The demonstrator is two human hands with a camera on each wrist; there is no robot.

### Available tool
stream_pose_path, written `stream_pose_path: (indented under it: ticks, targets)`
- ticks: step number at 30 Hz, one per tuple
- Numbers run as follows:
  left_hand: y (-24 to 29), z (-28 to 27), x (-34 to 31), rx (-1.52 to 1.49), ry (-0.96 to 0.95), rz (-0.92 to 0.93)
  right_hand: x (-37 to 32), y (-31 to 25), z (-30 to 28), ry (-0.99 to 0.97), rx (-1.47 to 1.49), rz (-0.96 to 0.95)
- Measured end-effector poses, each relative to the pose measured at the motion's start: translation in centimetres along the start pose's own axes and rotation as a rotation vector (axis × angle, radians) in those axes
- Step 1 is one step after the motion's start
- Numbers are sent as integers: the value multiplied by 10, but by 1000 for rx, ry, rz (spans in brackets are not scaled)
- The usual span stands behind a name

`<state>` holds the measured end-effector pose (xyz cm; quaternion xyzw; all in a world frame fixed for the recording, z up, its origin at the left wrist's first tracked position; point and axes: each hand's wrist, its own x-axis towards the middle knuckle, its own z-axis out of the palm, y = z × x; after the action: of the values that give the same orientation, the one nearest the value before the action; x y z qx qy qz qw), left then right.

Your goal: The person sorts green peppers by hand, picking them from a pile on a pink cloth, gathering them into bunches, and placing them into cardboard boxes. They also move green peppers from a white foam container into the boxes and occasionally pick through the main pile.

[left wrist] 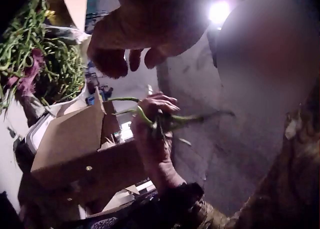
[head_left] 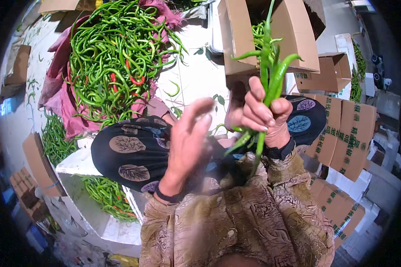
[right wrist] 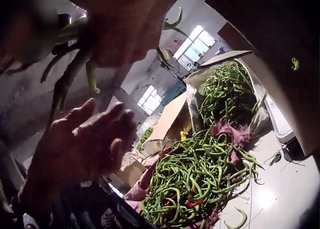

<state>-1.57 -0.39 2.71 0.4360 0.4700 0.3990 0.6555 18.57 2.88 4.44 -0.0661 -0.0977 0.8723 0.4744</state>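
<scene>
A small bunch of long green chili peppers (head_left: 274, 78) is gripped in my right hand (head_left: 265, 111), its fingers and thumb curled round the middle. Pepper ends stick out above and below the fist. To the left, my left hand (head_left: 189, 138) is raised above the lap, slightly blurred, with nothing in it. Its fingers are loosely bent in the right wrist view, where the left hand (right wrist: 82, 146) lies below the hanging pepper tips (right wrist: 92, 76). Seen from the left wrist, the right hand (left wrist: 155, 149) holds the peppers beside a cardboard box.
A large pile of green chilies with a few red ones (head_left: 116, 66) lies on pink sacking (head_left: 60, 107). A cardboard box (head_left: 305, 35) stands open ahead. At lower left is a white foam box (head_left: 93, 218) holding chilies. Printed cartons (head_left: 343, 133) lie at right. One loose pepper (right wrist: 237, 219) is on the floor.
</scene>
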Motion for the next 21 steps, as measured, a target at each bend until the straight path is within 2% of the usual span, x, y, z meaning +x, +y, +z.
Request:
stream_pose_path:
  ticks: [2,3,4,6,8,10,12,14,15,18,20,21]
  targets:
    - [-17,12,10,-494,-194,-267,-2,1,5,-34,104,93]
    - [-17,16,17,-653,-249,-296,-2,6,5,-71,124,100]
    - [-16,20,23,-657,-240,-290,-4,9,4,-74,135,116]
    - [-14,22,35,-921,-212,-99,-3,15,8,-93,197,117]
    - [-10,20,43,-1147,-213,-26,-5,18,3,-73,217,113]
    - [-6,17,46,-1279,-221,-32,-6,22,-3,-34,207,89]
    - [-10,13,44,-1309,-221,-50,-8,25,-8,113,169,8]
    - [-13,12,43,-1079,-103,-5,-9,24,-9,187,110,4]
    - [-12,11,41,-1081,-59,-13,-9,25,-11,221,87,-7]
    - [-7,12,38,-984,-55,4,-9,30,-13,248,61,-13]
    - [-4,13,38,-945,-77,36,-5,32,-2,467,-44,-91]
    - [-3,13,38,-895,-93,80,-5,32,-1,497,-58,-92]
